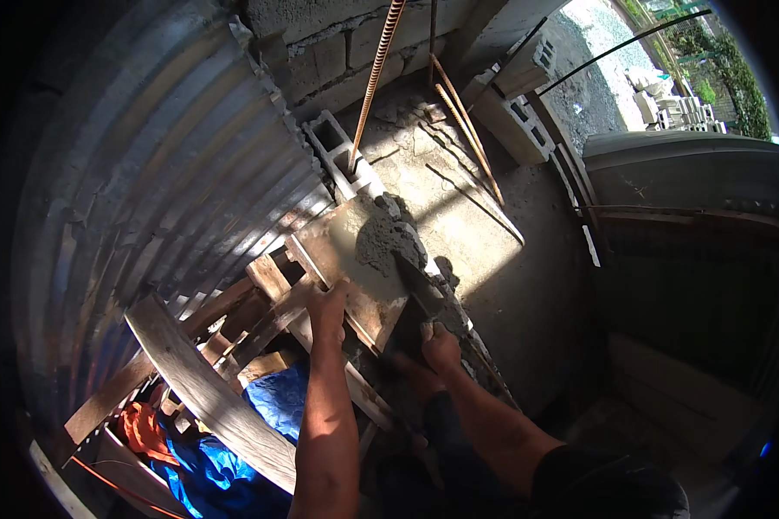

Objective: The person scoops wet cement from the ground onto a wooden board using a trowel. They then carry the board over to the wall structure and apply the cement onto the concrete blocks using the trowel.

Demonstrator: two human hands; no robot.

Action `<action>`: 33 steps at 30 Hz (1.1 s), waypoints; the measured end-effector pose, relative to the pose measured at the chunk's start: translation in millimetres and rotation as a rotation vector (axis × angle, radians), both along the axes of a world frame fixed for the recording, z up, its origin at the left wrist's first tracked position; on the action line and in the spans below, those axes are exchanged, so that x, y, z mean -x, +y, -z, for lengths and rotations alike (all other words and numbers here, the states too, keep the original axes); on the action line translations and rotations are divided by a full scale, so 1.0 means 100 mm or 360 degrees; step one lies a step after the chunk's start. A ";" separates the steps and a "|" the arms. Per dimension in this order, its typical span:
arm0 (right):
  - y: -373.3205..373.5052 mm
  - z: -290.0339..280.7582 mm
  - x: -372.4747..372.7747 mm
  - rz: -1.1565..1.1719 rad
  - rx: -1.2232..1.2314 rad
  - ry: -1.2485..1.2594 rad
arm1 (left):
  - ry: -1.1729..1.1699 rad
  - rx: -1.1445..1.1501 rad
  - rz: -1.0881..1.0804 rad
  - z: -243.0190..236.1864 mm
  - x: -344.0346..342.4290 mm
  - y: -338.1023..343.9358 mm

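1. Head view: left hand (327,304) grips the near edge of the mortar board (355,259).
2. Right hand (440,346) clenches a trowel (417,285), blade in the mortar (388,238) on that board.
3. Trowel handle hidden inside the fist.

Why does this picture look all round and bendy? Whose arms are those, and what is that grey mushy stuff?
The picture comes from a small camera worn on a person's head, looking down. Its lens sees very wide, so straight edges bend near the rim. There is no machine here, only a person's two bare arms coming in from the bottom.

The left hand grips the edge of a flat board. On the board sits a heap of wet grey mortar, the paste that sticks blocks together. The right hand holds a trowel, a flat metal tool, with its blade at the mortar.

Around them: a wavy metal sheet on the left, wooden planks, a blue sheet, grey hollow blocks, rusty steel bars sticking up, and a block wall behind.
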State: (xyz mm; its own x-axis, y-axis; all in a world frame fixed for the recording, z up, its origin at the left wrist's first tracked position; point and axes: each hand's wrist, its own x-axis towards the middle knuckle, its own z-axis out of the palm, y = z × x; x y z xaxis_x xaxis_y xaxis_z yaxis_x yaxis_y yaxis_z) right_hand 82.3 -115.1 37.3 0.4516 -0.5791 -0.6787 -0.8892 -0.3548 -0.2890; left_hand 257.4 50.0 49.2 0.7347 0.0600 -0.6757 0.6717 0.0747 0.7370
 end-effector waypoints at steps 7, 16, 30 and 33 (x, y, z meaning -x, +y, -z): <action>0.02 -0.05 0.10 0.0124 0.0054 -0.0078 | -0.0019 -0.0063 0.0165 0.00 0.09 0.04; 0.08 -0.30 -0.42 -0.0226 -0.0063 -0.0279 | -0.0289 -0.0212 0.0121 -0.07 0.09 -0.18; -0.07 -0.24 -0.89 -0.0249 -0.0031 -0.0335 | -0.0253 -0.0192 0.0186 -0.14 0.12 -0.15; -0.18 -0.11 -1.27 -0.0198 -0.0267 -0.0441 | -0.0167 -0.0106 0.0186 -0.21 0.09 -0.17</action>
State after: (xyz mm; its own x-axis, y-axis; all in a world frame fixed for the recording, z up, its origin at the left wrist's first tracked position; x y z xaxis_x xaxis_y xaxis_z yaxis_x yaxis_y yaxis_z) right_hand 209.4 -133.3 48.2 0.6922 -0.3987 -0.6016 -0.7217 -0.3825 -0.5769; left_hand 248.8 32.7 70.3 0.8057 0.0123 -0.5921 0.5919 -0.0507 0.8044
